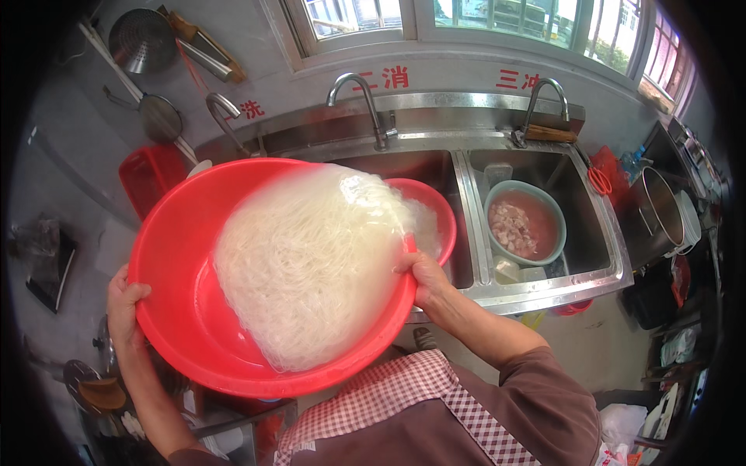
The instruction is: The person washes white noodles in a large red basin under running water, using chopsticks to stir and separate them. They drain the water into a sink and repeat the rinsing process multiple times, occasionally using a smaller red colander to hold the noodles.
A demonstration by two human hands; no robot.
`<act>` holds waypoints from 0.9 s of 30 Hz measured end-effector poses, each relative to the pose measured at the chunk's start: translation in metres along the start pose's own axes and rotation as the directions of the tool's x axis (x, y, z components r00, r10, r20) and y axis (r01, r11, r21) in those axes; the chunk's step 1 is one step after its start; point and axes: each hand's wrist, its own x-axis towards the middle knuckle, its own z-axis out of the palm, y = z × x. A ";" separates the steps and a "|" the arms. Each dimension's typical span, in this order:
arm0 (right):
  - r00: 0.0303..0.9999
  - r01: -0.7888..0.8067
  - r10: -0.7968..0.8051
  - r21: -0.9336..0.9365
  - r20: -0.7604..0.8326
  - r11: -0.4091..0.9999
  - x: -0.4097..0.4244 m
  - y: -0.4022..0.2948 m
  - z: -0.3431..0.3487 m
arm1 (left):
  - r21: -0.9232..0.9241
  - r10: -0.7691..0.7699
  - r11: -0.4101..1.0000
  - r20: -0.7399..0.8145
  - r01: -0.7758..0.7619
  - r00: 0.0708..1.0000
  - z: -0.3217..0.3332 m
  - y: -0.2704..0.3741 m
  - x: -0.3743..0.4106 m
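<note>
My left hand [123,306] grips the left rim of a large red plastic basin [175,256]. On its right rim is my right hand [428,274], thumb over the edge. The basin is tilted to the right, and a mass of thin white noodles [297,262] lies in cloudy water against that side. Water runs over the lip at the upper right. Just beyond and lower, a smaller red basin [449,227] sits in the middle sink bowl [463,271], with pale contents partly hidden by the large basin.
The right sink bowl [588,233] holds a grey-green basin [562,224] of pale meat pieces [513,227] in pinkish water. Curved faucets [370,110] stand along the back. A tall metal pot [647,215] is at the right. A perforated ladle [143,41] hangs on the left wall.
</note>
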 end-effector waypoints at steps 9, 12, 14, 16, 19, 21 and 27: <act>0.999 -0.030 0.029 0.022 0.033 0.999 0.002 -0.008 -0.004 | 0.054 0.015 0.998 0.042 -0.017 0.999 0.005 0.010 0.012; 0.998 -0.059 0.059 0.039 0.005 0.997 0.000 -0.011 -0.002 | 0.057 0.014 0.998 0.024 -0.016 1.000 0.011 0.013 0.012; 0.996 -0.088 0.088 0.055 0.002 0.995 -0.001 -0.012 0.000 | 0.050 0.015 0.999 0.019 -0.016 1.000 0.011 0.014 0.012; 0.994 -0.112 0.112 0.071 0.010 0.991 0.000 -0.013 -0.001 | 0.038 0.020 0.999 0.021 -0.021 1.000 0.014 0.016 0.011; 0.998 -0.064 0.062 0.054 0.028 0.997 0.003 -0.011 -0.005 | 0.056 0.030 0.998 0.018 -0.031 0.999 0.017 0.019 0.008; 0.995 -0.100 0.101 0.054 -0.017 0.993 0.002 -0.011 -0.003 | 0.050 0.048 0.998 0.019 -0.049 0.999 0.021 0.023 0.003; 0.990 -0.142 0.139 0.104 0.036 0.984 0.003 0.017 -0.002 | 0.026 0.087 0.996 -0.007 -0.087 0.996 0.017 0.043 -0.008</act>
